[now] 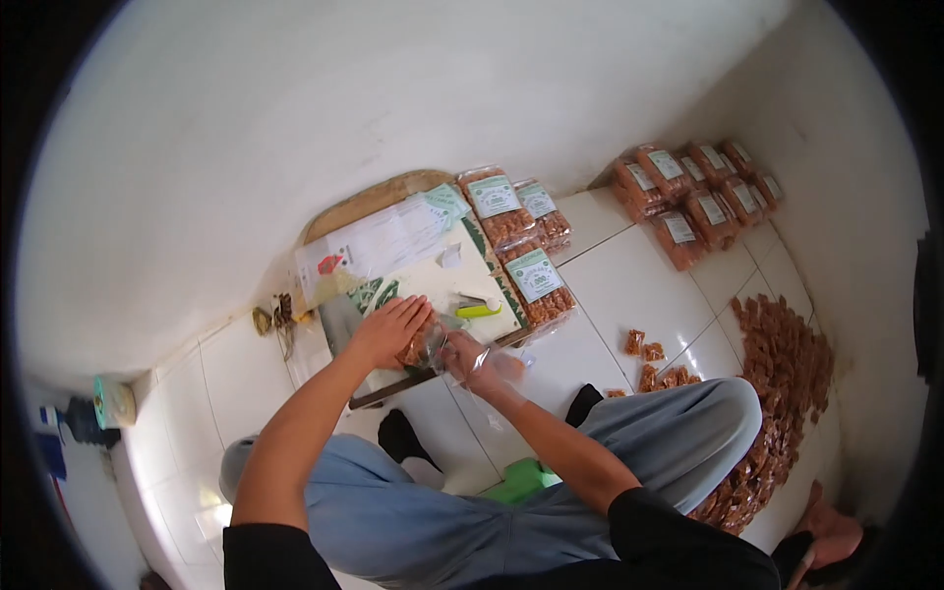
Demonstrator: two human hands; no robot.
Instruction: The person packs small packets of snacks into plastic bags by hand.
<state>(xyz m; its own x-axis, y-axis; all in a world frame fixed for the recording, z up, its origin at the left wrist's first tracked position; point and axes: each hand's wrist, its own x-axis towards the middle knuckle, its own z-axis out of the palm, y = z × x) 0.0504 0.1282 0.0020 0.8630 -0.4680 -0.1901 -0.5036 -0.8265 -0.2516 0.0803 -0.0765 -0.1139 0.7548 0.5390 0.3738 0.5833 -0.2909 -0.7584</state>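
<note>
A clear plastic bag with brown pieces in it (421, 346) lies at the front edge of a low work board. My left hand (391, 329) cups over the bag from the left, its fingers extended across the top and the thumb mostly hidden. Closed fingers of my right hand (464, 356) pinch the bag's loose clear end at its right side. Loose plastic hangs over the right wrist. Just beyond the hands, a yellow-green tool (479, 311), possibly a cutter or stapler, rests on the board (413, 265).
Labelled packs (531, 275) stand along the board's right side. More finished packs (713, 202) are stacked by the wall. A big heap of small brown packets (782, 354) covers the floor at right. Printed sheets (379, 241) lie at the back. Another person's foot (831, 526) shows lower right.
</note>
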